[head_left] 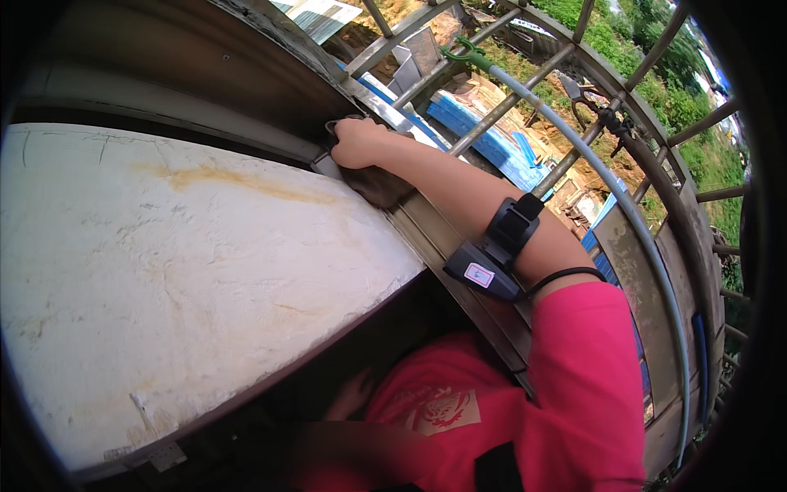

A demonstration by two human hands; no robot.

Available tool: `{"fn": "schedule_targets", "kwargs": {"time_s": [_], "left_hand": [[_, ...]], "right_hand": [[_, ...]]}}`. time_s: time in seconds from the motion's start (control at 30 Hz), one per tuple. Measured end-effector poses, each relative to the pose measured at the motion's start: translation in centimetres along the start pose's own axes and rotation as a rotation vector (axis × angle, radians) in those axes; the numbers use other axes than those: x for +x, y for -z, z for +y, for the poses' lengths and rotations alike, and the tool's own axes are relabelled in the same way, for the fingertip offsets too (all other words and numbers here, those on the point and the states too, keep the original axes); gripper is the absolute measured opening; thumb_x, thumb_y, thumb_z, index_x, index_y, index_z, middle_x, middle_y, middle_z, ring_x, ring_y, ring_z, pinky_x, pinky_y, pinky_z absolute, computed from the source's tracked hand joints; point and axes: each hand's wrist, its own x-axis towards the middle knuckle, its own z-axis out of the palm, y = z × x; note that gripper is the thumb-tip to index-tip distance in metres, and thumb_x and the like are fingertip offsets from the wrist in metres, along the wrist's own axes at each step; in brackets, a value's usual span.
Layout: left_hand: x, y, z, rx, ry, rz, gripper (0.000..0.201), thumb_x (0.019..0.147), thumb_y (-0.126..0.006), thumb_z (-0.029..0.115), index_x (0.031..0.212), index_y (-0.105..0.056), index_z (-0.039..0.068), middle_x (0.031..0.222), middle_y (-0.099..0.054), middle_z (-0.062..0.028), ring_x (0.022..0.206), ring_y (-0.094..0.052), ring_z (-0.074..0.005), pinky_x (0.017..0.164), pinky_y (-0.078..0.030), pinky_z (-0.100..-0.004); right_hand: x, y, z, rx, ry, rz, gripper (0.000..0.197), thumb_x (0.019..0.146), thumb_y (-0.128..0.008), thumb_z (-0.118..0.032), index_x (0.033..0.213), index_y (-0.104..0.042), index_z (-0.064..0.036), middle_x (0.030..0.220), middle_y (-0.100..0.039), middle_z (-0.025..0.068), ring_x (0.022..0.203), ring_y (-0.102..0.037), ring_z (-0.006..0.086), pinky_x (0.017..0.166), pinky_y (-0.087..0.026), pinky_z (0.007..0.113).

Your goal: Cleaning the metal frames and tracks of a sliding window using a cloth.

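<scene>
My right hand is closed on a dark brown cloth, pressing it against the corner where the window frame meets the white wall ledge. Part of the cloth hangs below my fingers, over the frame's track. A black strapped device sits on my right forearm, below the pink sleeve. Down in the shade beside my pink shirt, my left hand shows only dimly; its fingers are too dark to make out.
Metal security bars curve outside the window, with a grey hose along them. Brown-tinted glass stands beyond the ledge. The ledge's chipped edge runs toward me, with a wall socket below. Blue sheets lie outside, far down.
</scene>
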Motion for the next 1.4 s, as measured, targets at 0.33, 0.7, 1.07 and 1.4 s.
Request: {"fn": "schedule_targets", "kwargs": {"time_s": [0.33,0.7,1.07,1.4], "left_hand": [[0.3,0.4,0.8,0.000,0.014,0.002,0.044,0.087,-0.046,0.025,0.126,-0.044,0.006,0.122,-0.048,-0.0218,0.113,-0.047,-0.0341,0.096,-0.037,-0.0379],[-0.1,0.3,0.8,0.079,-0.048,0.075,0.042,0.087,-0.046,0.023,0.126,-0.044,0.006,0.125,-0.047,-0.0190,0.117,-0.044,-0.0314,0.098,-0.035,-0.0367],[-0.1,-0.4,0.9,-0.029,-0.009,0.002,0.044,0.087,-0.047,0.025,0.127,-0.043,0.005,0.124,-0.047,-0.0208,0.115,-0.045,-0.0332,0.097,-0.036,-0.0370],[0.1,0.1,0.8,0.009,-0.028,0.038,0.045,0.086,-0.048,0.026,0.127,-0.043,0.008,0.122,-0.049,-0.0209,0.113,-0.047,-0.0345,0.096,-0.037,-0.0380]], "right_hand": [[0.5,-2.9,0.0,-0.054,0.155,0.194,0.040,0.073,-0.052,-0.015,0.109,-0.050,0.0033,0.106,-0.057,0.0211,0.105,-0.047,0.0363,0.085,-0.038,0.045],[0.1,1.0,0.6,-0.311,0.115,0.043,0.027,0.074,-0.057,-0.017,0.097,-0.064,-0.0068,0.098,-0.063,0.0132,0.091,-0.061,0.0283,0.074,-0.050,0.037],[-3.1,-2.3,4.6,0.476,0.131,0.498,0.026,0.075,-0.047,-0.017,0.085,-0.065,-0.0023,0.082,-0.063,0.0191,0.080,-0.060,0.0340,0.073,-0.048,0.040],[3.0,-2.6,3.7,0.438,0.007,0.288,0.027,0.074,-0.048,-0.012,0.093,-0.063,0.0003,0.102,-0.059,0.0226,0.096,-0.056,0.0370,0.084,-0.045,0.041]]}}
